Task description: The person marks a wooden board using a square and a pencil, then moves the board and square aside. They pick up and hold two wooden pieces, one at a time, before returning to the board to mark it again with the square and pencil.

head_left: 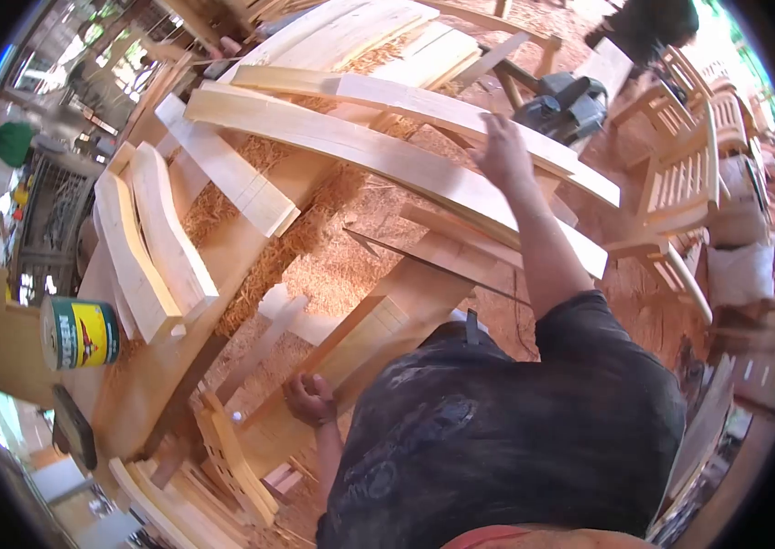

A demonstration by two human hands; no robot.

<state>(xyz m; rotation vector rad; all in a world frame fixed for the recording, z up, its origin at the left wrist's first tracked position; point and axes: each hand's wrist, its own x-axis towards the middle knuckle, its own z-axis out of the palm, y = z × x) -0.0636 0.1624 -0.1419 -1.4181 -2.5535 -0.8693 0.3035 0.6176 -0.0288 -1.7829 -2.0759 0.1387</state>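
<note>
My left hand (311, 399) has its fingers curled beside a thick pale board (355, 343); whether anything is inside them is hidden. Further up and to the right, my right hand (502, 154) is slightly blurred, its fingers apart, over two long curved beams, the near one (341, 137) and the far one (424, 99). Whether it touches them I cannot tell. A short straight board (227, 166) lies left of the beams. Between my hands is a thin-bladed saw-like tool (433, 263).
Curved pieces (166, 229) and a yellow-green can (81, 333) are at the left. Wide planks (341, 37) lie at the top, with shavings (254, 265) about. Slatted chairs (680, 183), a dark power tool (566, 108) and another person (653, 27) are at the right.
</note>
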